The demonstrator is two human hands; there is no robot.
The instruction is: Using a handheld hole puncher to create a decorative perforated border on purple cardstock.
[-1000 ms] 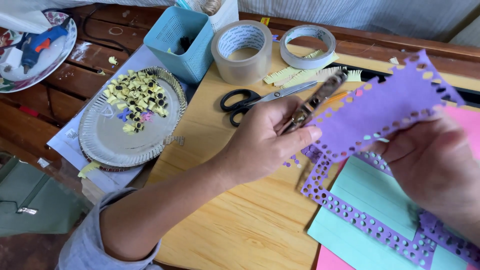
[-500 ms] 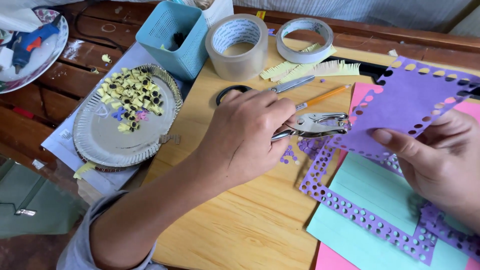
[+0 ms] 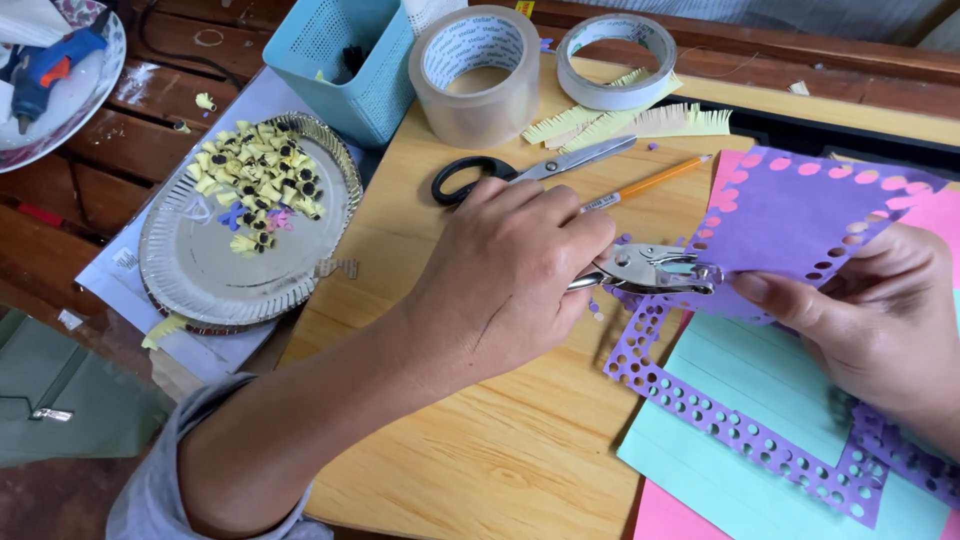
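Observation:
My left hand (image 3: 510, 275) grips a metal hole punch (image 3: 655, 270), whose jaws sit on the left edge of a purple paper sheet (image 3: 790, 220). That sheet has punched holes along its edges. My right hand (image 3: 870, 325) holds the purple sheet from the right side, thumb on top. Under the sheet lies a purple punched border frame (image 3: 700, 410) on mint-green paper (image 3: 760, 375) and pink paper (image 3: 665, 515). A few purple paper dots lie on the wooden board (image 3: 480, 470) by the punch.
Black-handled scissors (image 3: 520, 172) and an orange pencil (image 3: 650, 182) lie just behind my left hand. Two tape rolls (image 3: 480, 75) (image 3: 615, 60), fringed yellow paper (image 3: 625, 120), a teal basket (image 3: 345, 60), a foil plate (image 3: 215, 265) of small paper flowers and a blue glue gun (image 3: 50, 65) sit further back and left.
The purple sheet came down from in front of the camera to just above the board. My left hand lowered the punch and set its jaws on the sheet's left edge.

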